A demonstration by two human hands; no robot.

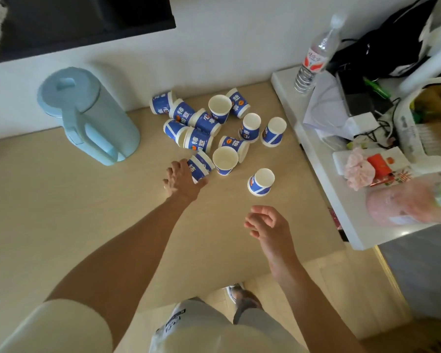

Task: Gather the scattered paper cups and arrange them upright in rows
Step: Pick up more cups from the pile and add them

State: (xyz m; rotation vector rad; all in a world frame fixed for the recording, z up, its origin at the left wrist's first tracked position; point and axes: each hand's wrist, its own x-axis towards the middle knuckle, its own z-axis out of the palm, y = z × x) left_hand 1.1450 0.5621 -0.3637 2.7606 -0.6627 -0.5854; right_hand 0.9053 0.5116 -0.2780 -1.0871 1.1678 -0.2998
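Several blue and white paper cups lie scattered on the beige table (pixel 61 212). My left hand (pixel 182 178) wraps around a cup lying on its side (pixel 201 164) at the near edge of the pile. Just right of it stands an upright cup (pixel 225 160). Another upright cup (pixel 219 107) stands at the back of the pile. Three cups rest upside down: two (pixel 250 127) (pixel 274 131) at the right of the pile and one (pixel 261 182) nearer to me. The others lie tipped over in a heap (pixel 189 123). My right hand (pixel 267 222) hovers over the table with fingers loosely curled, holding nothing.
A light blue pitcher (pixel 87 115) stands at the back left. To the right, a white side table (pixel 316 159) carries a water bottle (pixel 313 59), cables, a white box, a pink cloth and bags. A dark screen (pixel 82 19) hangs on the wall behind.
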